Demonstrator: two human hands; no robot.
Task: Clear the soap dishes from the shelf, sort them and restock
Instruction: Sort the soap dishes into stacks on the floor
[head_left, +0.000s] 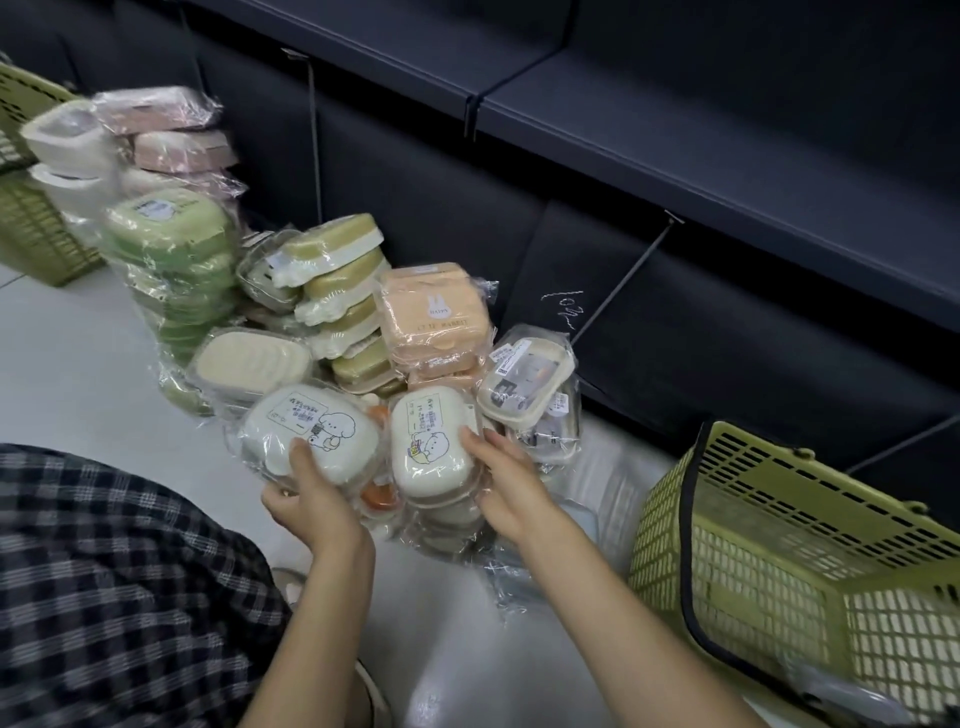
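A dark, bare shelf unit fills the background, its lowest ledge running above everything on the pale floor. Two olive-green plastic mesh baskets are in view: one basket stands on the floor below the shelf unit's right part, the other lies at the far left edge.

Between them, against the foot of the shelf unit, plastic-wrapped soap dishes stand in sorted stacks. Leftmost are a stack of white dishes and a stack of pink ones; in front of those, a tall stack of light-green dishes. Towards the middle comes a stack of olive-and-white dishes, then a shorter stack of peach dishes with a rabbit print, then beige dishes with labels. Exact counts within the stacks cannot be told.

Nearest the person, two white cartoon-printed dishes show. The left hand grips one white dish, thumb on its lid. The right hand grips the other white dish, which tops a low stack.
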